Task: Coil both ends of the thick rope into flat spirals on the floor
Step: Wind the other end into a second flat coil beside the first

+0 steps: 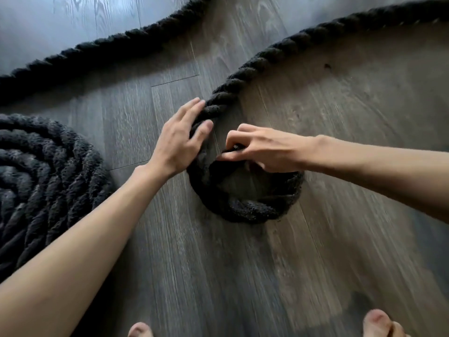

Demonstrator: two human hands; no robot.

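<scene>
Spirals: one finished spiral of the thick rope lies flat on the floor at the left edge, with several turns packed tight against each other; its left part is cut off by the frame
Free runs: two; the first run curves from the left edge up to the top of the frame, above the spiral and apart from it
Feet: two, bare, only toes showing at the bottom edge, one toe left of centre
Hands: two, both on the rope at mid-frame
Left hand: lies on the outer left side of the rope where it bends into the loop, fingers nearly straight and spread along the strand, thumb laid across its top; it presses rather than clasps
Loops: one open loop, a single turn on the floor just right of the left hand, well apart from the finished spiral, bare floor showing in its middle
Right hand: fingers curled, pinching the rope end at the upper inside of the loop, its wrist crossing above the loop's right side
Second run: leaves the loop under the left fingertips and arcs up to the top right corner
Specks: one small dark speck on the floor below that run
Right foot: toes at the bottom right
</scene>
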